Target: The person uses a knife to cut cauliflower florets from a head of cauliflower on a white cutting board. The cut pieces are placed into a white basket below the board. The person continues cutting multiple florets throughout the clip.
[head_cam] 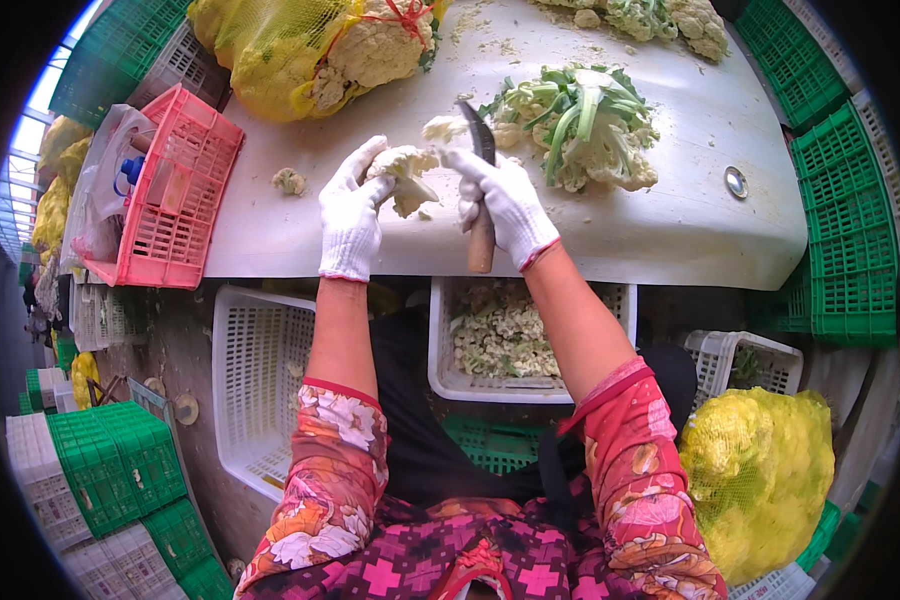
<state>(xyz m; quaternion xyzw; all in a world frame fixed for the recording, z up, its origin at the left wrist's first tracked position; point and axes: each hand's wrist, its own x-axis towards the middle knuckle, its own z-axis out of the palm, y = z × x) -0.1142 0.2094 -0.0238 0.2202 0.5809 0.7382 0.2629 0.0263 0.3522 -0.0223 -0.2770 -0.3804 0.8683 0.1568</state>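
Observation:
My left hand (351, 210), in a white knit glove, holds a cauliflower floret (405, 177) by its head, its pale stem turned to the right. Across from it my right hand (506, 199), gloved alike, grips the wooden handle of a curved knife (481, 232); the dark blade points up and away from me. A small cauliflower piece (444, 128) shows just left of the blade. Right of the knife, a large cauliflower head (589, 135) with green leaves rests on the white-covered table (675, 240). One small floret (289, 181) lies left of my left hand.
A yellow net bag of cauliflower (292, 60) stands at the back left, near a pink crate (176, 195). Below the table edge are a white crate of cauliflower bits (532, 390) and another white crate (259, 382). Green crates (847, 225) and a full net bag (757, 480) stand right.

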